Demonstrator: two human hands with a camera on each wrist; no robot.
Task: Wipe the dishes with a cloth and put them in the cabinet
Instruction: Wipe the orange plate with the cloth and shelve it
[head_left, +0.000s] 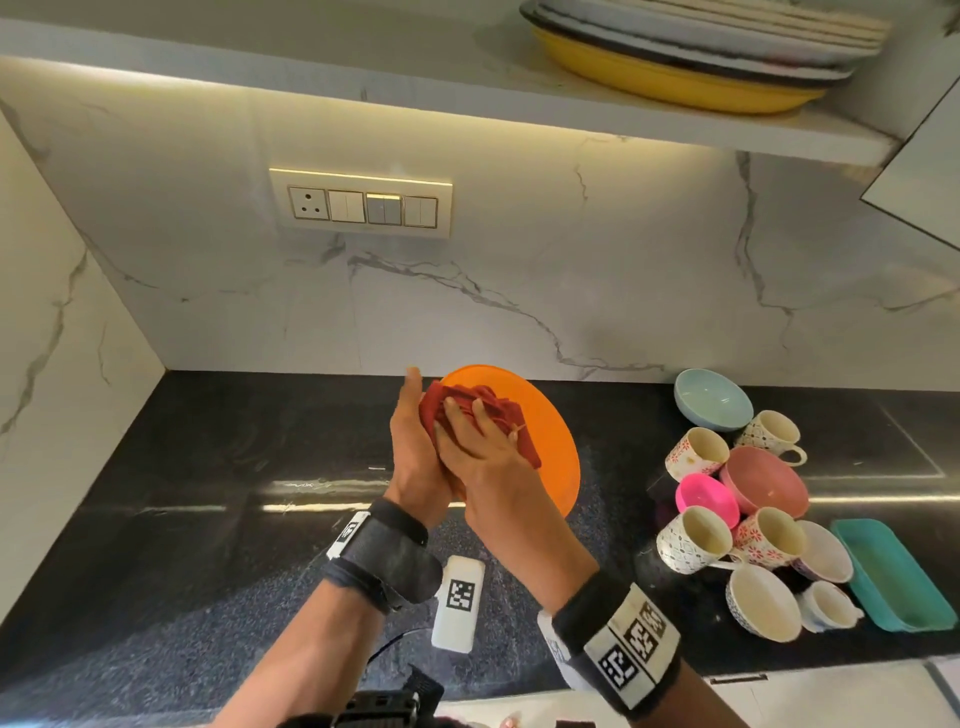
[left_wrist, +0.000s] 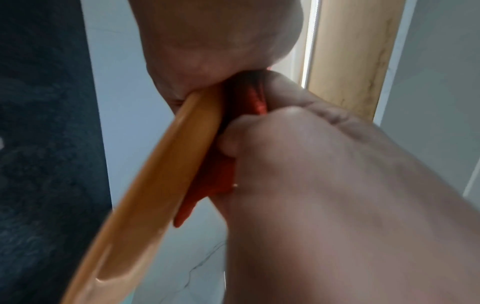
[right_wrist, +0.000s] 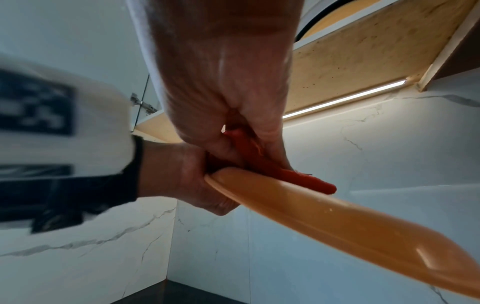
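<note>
An orange plate is held tilted above the black counter. My left hand grips its left rim, thumb on the near side; the left wrist view shows that rim wedged into the palm. My right hand holds a bunched red cloth against the plate's upper face. In the right wrist view the cloth sticks out between my right hand and the plate, with my left hand clamped on the rim beside it.
Several cups and bowls crowd the counter's right side next to a teal tray. A white tagged device lies near the front edge. On the shelf above, a stack of plates sits on a yellow dish.
</note>
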